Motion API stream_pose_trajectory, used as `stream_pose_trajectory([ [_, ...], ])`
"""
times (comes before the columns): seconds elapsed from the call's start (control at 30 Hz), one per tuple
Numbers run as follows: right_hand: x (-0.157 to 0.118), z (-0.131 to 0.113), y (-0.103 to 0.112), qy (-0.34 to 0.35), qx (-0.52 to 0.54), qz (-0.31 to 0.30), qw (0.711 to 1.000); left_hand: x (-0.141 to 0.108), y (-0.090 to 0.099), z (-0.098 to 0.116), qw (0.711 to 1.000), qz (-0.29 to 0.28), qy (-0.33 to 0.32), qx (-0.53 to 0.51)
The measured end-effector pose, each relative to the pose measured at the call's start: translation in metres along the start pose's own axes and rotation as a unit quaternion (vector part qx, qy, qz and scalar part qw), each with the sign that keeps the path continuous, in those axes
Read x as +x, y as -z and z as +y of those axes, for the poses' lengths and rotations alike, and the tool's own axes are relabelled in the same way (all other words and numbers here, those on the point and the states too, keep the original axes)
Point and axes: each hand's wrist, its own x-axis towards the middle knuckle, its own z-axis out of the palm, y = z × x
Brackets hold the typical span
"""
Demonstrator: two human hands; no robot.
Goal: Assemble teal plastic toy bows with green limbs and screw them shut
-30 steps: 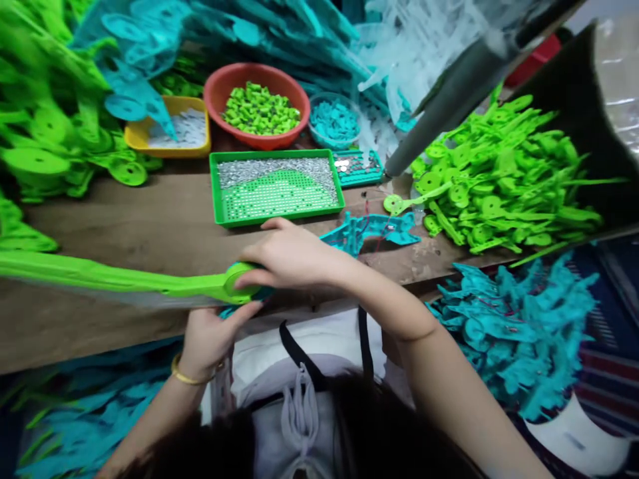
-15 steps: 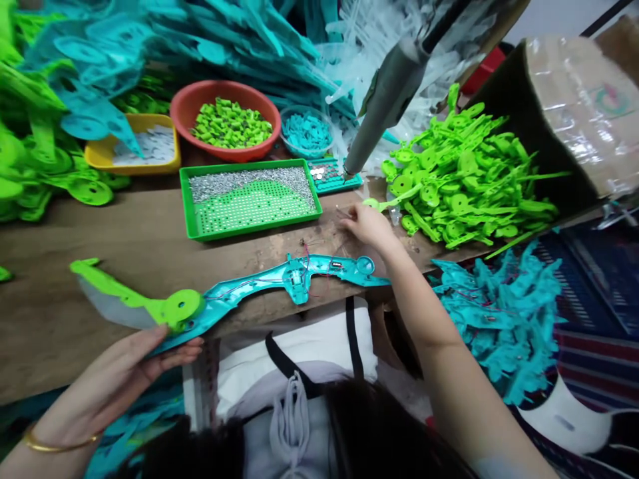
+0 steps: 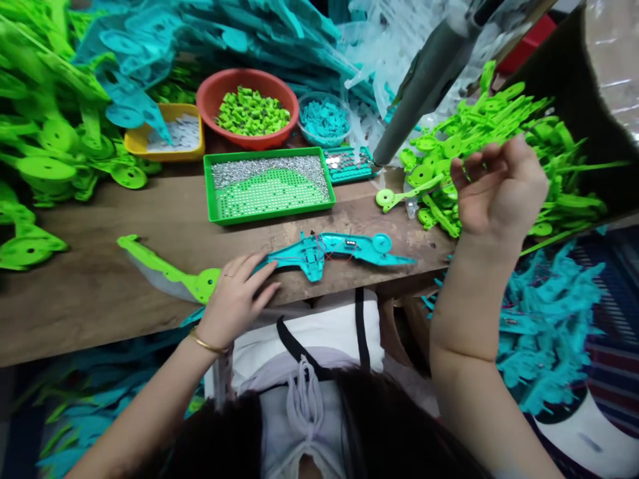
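Note:
A long turquoise plastic shell (image 3: 312, 256) with thin red wires inside lies along the front of the table. At its left end sits a lime-green curved arm (image 3: 167, 266) with a translucent strip below it. My left hand (image 3: 239, 289) rests over the shell's left half, fingers stretched out and partly covering it. Raised at the right, my right hand (image 3: 499, 189) has its palm up and fingers loosely curled and apart, with nothing visible in them. Behind it spreads a heap of lime-green plastic parts (image 3: 449, 150); whether the hand touches the heap I cannot tell.
A green tray (image 3: 269, 216) of small metal screws stands behind the shell, beside a small turquoise tray (image 3: 352, 174). Further back are a red bowl (image 3: 210, 110), a yellow tub (image 3: 164, 154) and a clear bowl (image 3: 324, 140). A grey electric screwdriver (image 3: 424, 86) hangs above.
My left hand has moved right from beneath the shell's left end to over its left half. My right hand has left the tabletop and risen to the right, turning palm up.

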Motion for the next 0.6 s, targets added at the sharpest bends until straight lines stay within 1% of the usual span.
stream_pose_trajectory([
  [0.03, -0.008, -0.010, 0.002, -0.021, 0.027, 0.002, 0.999, 0.003, -0.005, 0.000, 1.000, -0.005, -0.003, 0.006],
  [0.1, -0.029, -0.020, 0.005, -0.066, 0.047, -0.020, 0.997, 0.006, -0.009, -0.004, 1.000, -0.014, -0.011, 0.013],
  [0.17, -0.049, -0.018, 0.008, -0.089, 0.034, -0.038, 0.995, 0.006, -0.008, -0.010, 0.999, -0.021, -0.025, 0.014],
  [0.23, -0.061, -0.008, 0.011, -0.095, -0.002, -0.044, 0.995, 0.005, -0.006, -0.014, 0.999, -0.021, -0.038, 0.010],
  [0.3, -0.062, 0.007, 0.012, -0.102, -0.022, -0.038, 0.994, 0.006, -0.004, -0.015, 0.999, -0.021, -0.047, 0.003],
  [0.4, -0.050, 0.033, 0.007, -0.124, 0.010, -0.024, 0.992, 0.011, -0.004, -0.009, 0.998, -0.025, -0.050, -0.008],
  [0.5, -0.033, 0.069, -0.010, -0.116, 0.016, -0.016, 0.993, 0.021, -0.009, 0.005, 0.998, -0.030, -0.060, -0.010],
  [0.6, -0.016, 0.115, -0.034, -0.090, -0.043, 0.003, 0.995, 0.029, -0.017, 0.018, 0.997, -0.029, -0.076, -0.017],
])
